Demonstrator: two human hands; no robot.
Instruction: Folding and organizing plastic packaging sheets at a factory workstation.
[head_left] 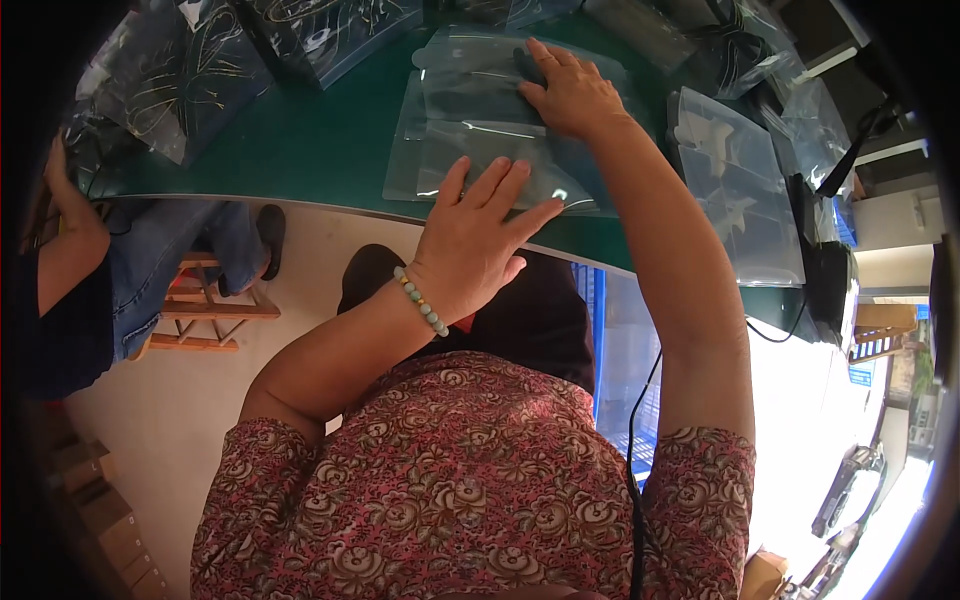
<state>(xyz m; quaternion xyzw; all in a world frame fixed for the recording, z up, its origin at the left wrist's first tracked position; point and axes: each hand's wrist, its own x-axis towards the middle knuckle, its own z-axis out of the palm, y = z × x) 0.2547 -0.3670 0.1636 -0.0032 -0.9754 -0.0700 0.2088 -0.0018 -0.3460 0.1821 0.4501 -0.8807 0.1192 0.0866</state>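
Observation:
Clear plastic sheets (470,100), stacked unevenly and catching the light, lie on the green tabletop (300,130) before me. Across the far right part of the stack, my right hand (572,90) rests palm down with its fingers stretched out. My left hand (478,230), with a beaded bracelet (420,300) at the wrist, is spread at the near edge of the sheets. Its fingertips lie over the front of the stack. Neither hand grips anything.
A translucent compartment box (735,190) sits right of the sheets. Clear bags with dark and gold strands (190,80) crowd the far left of the table. At left, another person (75,270) sits by a wooden stool (205,310). A black cable (640,430) hangs beside my right arm.

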